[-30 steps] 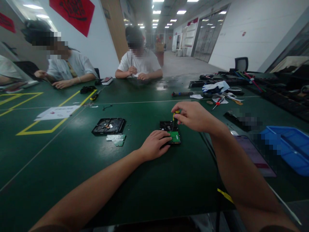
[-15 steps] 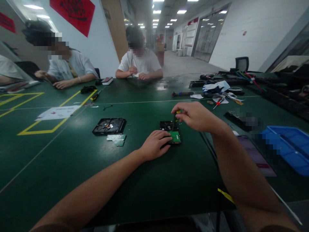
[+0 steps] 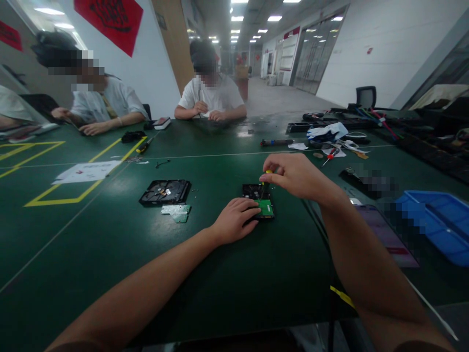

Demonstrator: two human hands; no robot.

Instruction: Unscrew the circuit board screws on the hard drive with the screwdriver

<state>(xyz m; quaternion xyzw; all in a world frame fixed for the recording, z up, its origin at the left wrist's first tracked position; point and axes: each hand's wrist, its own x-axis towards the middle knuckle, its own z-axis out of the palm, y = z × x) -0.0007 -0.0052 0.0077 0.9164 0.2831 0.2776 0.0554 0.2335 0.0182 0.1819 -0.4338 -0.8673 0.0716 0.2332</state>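
The right hand (image 3: 267,177) has its fingers clamped on the yellow handle of a screwdriver (image 3: 268,172), shaft down towards the hard drive (image 3: 251,190); the left hand (image 3: 236,221) lies over the drive's left side, fingers slightly apart, touching its green board (image 3: 266,208); the drive sits well in from the near edge of the tabletop (image 3: 205,283).

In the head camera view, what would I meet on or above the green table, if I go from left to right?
White paper sheets → black hard drive → left hand → right hand → red-handled screwdriver → blue tray.
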